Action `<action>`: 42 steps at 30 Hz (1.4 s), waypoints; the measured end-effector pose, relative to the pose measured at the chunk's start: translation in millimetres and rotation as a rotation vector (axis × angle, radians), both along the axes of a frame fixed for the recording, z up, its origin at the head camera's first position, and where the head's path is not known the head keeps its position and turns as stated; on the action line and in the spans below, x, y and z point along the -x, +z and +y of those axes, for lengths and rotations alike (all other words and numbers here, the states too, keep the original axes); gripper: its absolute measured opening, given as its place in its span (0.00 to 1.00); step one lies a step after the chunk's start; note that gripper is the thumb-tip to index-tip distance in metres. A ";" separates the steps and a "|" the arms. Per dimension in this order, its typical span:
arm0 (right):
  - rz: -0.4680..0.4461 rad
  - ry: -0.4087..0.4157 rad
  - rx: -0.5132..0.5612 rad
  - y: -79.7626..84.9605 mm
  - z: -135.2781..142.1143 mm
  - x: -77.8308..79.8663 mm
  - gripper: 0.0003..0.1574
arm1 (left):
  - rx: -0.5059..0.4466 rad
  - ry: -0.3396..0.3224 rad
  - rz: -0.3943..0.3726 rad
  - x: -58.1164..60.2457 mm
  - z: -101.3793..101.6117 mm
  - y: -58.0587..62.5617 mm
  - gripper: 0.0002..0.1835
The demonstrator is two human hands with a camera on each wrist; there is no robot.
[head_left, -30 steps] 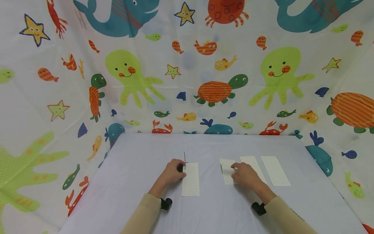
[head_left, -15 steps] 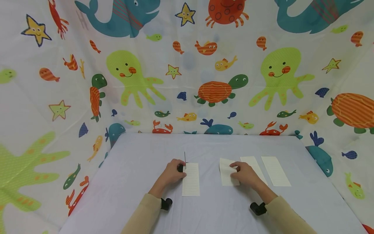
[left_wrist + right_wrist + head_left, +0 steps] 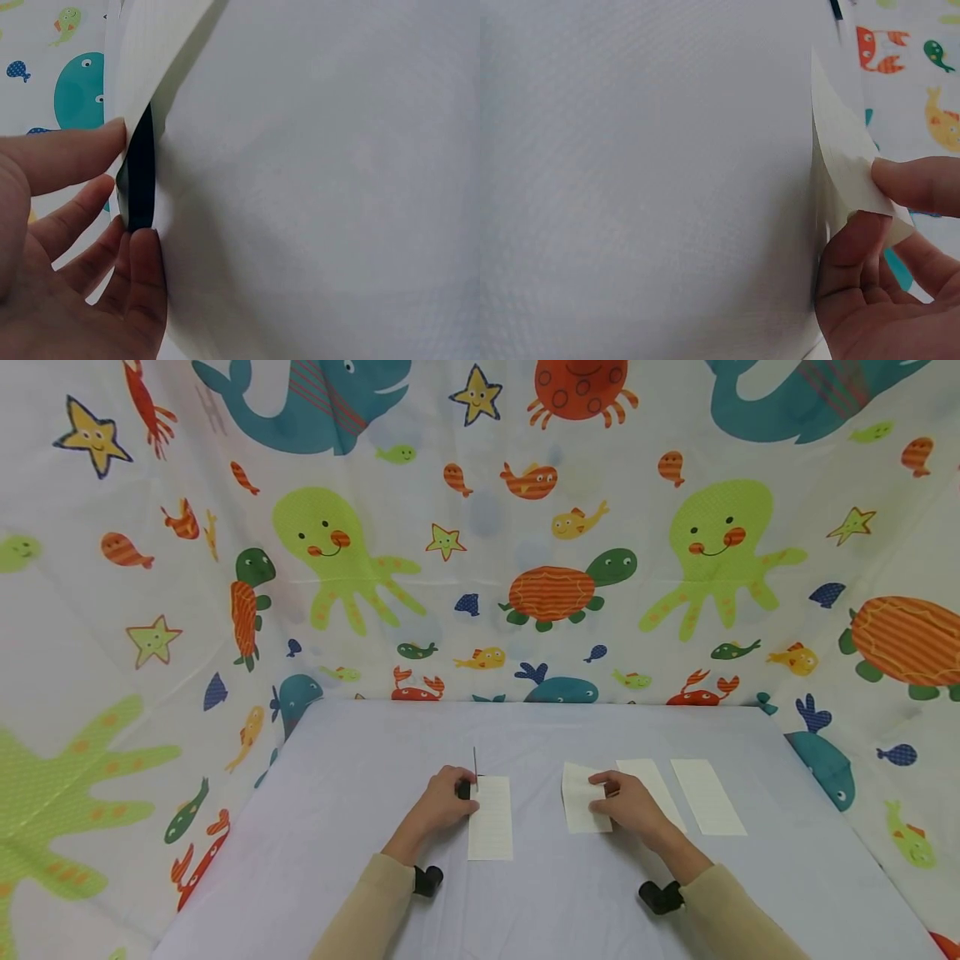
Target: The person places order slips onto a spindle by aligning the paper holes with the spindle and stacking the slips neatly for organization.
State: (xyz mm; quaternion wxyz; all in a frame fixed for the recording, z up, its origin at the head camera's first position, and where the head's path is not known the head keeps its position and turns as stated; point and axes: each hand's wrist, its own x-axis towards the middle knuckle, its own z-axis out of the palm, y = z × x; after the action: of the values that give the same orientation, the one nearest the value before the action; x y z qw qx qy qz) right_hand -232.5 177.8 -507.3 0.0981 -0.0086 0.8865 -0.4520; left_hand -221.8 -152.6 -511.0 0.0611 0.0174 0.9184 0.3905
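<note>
My left hand (image 3: 446, 800) pinches the upper left edge of a cream lined paper slip (image 3: 491, 822), together with a black object (image 3: 141, 180) tucked against it. Its kind is unclear; in the left wrist view it looks narrow and wedge-shaped, mostly covered by paper and fingers. A thin dark line shows above the slip in the head view. On the other side, my right hand (image 3: 630, 806) grips the right edge of a second slip (image 3: 583, 802) between thumb and fingers. That slip is bent, with its left side lifted, as the right wrist view also shows.
Two more cream slips, a partly hidden one (image 3: 651, 785) and a full one (image 3: 707, 796), lie slanted to the right of my right hand. A white cloth (image 3: 375, 743) covers the table. Behind and beside it hangs a curtain (image 3: 480, 460) printed with sea animals.
My right hand has shifted slightly left, and its slip has turned a little, showing more of its face. My left hand stays as it was.
</note>
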 end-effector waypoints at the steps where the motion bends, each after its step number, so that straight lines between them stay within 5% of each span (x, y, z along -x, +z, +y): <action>1: -0.008 -0.003 0.013 -0.1 -0.2 -0.6 0.26 | 0.003 -0.001 0.003 0.2 0.0 -0.1 0.20; 8: -0.047 -0.023 0.114 -1.4 -2.8 -2.8 0.24 | 0.011 0.000 0.000 1.1 0.0 -0.3 0.20; 25: 0.025 -0.057 0.095 -3.2 -4.4 -7.3 0.18 | 0.004 0.009 0.005 -1.4 2.2 4.6 0.19; 42: 0.105 -0.043 0.110 0.0 -11.4 -12.2 0.18 | -0.009 0.002 0.064 -3.6 0.1 -3.8 0.20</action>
State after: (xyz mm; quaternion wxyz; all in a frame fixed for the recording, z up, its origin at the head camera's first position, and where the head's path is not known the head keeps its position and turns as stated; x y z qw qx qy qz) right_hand -220.3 166.4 -507.3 0.0411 -0.0184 0.8643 -0.5010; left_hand -218.1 -152.5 -514.7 0.0313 0.0293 0.9180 0.3942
